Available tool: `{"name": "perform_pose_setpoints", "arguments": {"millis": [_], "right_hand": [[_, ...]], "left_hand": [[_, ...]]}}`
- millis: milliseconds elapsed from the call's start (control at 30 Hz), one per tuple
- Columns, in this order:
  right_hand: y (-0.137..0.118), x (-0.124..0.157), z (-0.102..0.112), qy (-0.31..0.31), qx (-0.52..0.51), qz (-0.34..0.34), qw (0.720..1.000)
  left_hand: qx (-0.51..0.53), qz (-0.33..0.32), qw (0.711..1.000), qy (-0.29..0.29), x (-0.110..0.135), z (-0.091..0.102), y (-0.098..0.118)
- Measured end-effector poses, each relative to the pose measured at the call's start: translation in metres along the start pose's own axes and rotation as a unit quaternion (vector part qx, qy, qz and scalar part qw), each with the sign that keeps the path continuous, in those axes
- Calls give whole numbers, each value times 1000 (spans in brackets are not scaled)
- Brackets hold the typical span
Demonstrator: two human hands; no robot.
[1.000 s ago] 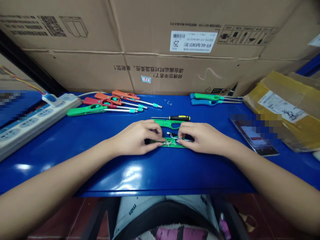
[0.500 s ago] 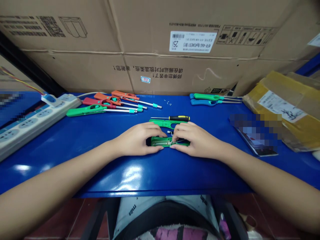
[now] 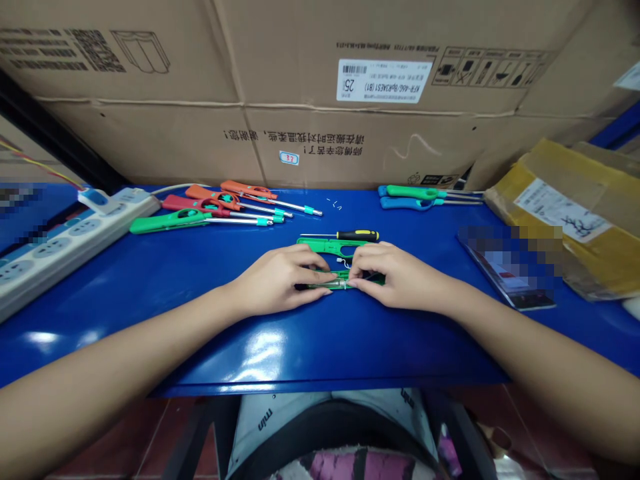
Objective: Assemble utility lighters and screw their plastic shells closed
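Note:
A green lighter shell with wires and small inner parts lies on the blue table, between my two hands. My left hand grips its left end with closed fingers. My right hand pinches its right end, thumb and fingers pressed on the shell. Just behind my hands lie a second green lighter half and a black-and-yellow screwdriver.
Several red, orange and green long-nosed lighters lie at the back left beside a white power strip. Green and blue lighters lie at the back right. A phone and a taped parcel sit right. Cardboard boxes wall the back.
My right hand has slid left along the green shell toward my left hand, and the loose white wire that showed above the shell is now mostly covered.

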State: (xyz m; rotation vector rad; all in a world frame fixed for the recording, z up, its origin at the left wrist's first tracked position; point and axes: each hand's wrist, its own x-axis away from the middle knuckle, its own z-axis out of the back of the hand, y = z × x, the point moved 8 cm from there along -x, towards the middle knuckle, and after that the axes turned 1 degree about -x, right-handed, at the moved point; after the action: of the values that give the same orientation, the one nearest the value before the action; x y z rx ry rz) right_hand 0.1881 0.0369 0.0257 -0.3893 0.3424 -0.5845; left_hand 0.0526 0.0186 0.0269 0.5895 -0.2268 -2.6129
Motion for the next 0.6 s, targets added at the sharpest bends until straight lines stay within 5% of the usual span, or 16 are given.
{"name": "perform_pose_setpoints", "arguments": {"millis": [600], "right_hand": [[7, -1, 0, 8, -17, -34, 999]], "left_hand": [[-60, -42, 997, -4, 1, 0, 5]]}}
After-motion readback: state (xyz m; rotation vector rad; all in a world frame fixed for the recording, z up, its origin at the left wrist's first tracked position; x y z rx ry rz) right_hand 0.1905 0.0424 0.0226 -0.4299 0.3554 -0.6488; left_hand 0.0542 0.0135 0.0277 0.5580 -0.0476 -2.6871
